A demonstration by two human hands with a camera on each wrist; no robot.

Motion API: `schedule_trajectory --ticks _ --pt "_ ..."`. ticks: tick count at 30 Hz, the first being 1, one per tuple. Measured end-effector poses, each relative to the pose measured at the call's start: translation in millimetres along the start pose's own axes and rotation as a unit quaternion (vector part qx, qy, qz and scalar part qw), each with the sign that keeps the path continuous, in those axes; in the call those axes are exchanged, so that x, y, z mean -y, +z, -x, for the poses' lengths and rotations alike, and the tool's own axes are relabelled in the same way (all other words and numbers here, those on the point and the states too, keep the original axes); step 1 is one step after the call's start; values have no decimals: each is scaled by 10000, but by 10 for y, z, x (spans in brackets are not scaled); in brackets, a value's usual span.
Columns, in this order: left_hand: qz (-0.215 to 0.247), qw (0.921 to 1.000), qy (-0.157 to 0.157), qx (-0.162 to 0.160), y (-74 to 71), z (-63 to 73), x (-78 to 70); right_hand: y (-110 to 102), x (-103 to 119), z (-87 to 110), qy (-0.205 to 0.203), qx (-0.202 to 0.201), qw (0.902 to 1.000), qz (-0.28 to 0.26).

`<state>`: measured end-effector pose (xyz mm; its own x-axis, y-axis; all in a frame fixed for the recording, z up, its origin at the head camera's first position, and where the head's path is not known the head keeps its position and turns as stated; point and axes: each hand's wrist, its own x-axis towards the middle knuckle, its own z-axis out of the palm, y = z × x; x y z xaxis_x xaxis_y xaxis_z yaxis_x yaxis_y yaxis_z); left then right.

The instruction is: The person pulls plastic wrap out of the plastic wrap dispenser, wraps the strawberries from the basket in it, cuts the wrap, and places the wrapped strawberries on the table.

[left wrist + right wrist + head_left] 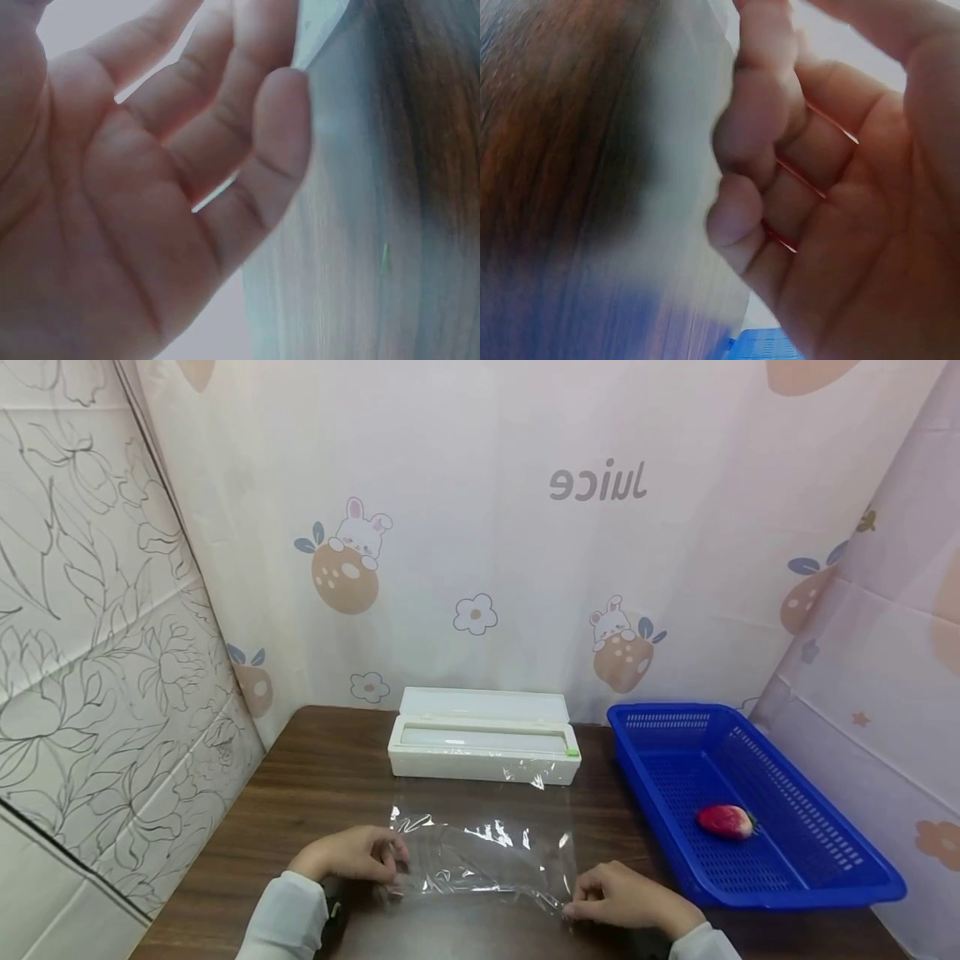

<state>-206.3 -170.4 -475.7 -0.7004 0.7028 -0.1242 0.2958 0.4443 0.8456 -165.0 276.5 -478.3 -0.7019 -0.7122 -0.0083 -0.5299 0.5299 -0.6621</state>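
- Your left hand (pixel 362 853) pinches the near left corner of the film (pixel 480 856), thumb and finger together.
- Your right hand (pixel 626 897) pinches the near right corner, its other fingers curled.
- Clear, glossy and creased, the film stretches between your hands and the white box (pixel 483 766), over the grained wood table (pixel 322 777).
- That box is long and rectangular, its flat lid (pixel 483 703) raised behind.
- To your right, a perforated blue basket (pixel 810 896) holds a tapered, red-and-white strawberry (pixel 723 821).
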Motion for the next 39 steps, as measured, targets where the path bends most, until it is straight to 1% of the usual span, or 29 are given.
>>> schedule_trajectory --ticks 4,6,7,9,10,12,15,16,18,20,22,26,29,32,34,37,39 --pt "-363 9980 262 -457 -17 -28 18 -17 5 -9 41 -337 9993 186" --pt "-487 9958 365 -690 -28 -50 21 -31 15 -13 39 -504 9986 161" --pt "-520 9948 396 -775 -31 -63 15 -34 11 -15 -7 -558 9984 134" --pt "-597 9937 438 -844 -22 -82 2 -28 1 -18 -124 -606 9981 39" --pt "-636 9936 453 -820 -9 -91 -8 -20 -5 -21 -177 -587 9981 -15" --pt "-612 9948 497 -648 35 -103 -34 5 -18 -29 -274 -517 9982 -123" --pt "-440 9974 525 -231 125 -113 -66 46 -22 -41 -316 -359 9988 -133" --pt "-317 9982 510 -84 153 -117 -79 58 -21 -46 -356 -327 9988 -102" --pt "-49 9993 361 117 203 -122 -99 79 -23 -53 -468 -291 9985 -7" --pt "63 9997 167 187 241 -124 -114 100 -25 -58 -571 -263 9980 94" --pt "47 9998 -13 189 265 -125 -127 118 -28 -58 -631 -242 9976 137" --pt "-448 9989 -150 71 287 -117 -133 140 -32 -53 -655 -256 9972 238" --pt "-594 9979 -233 82 283 -108 -127 134 -25 -52 -657 -285 9970 294" --pt "-492 9982 -297 180 265 -95 -114 117 -12 -52 -654 -277 9972 226" --pt "-341 9987 -282 246 252 -84 -107 107 -5 -52 -638 -269 9975 165" --pt "-55 9990 -115 434 247 -71 -101 100 4 -45 -593 -204 9980 126" --pt "173 9979 8 624 255 -63 -104 101 6 -38 -541 -109 9984 114"
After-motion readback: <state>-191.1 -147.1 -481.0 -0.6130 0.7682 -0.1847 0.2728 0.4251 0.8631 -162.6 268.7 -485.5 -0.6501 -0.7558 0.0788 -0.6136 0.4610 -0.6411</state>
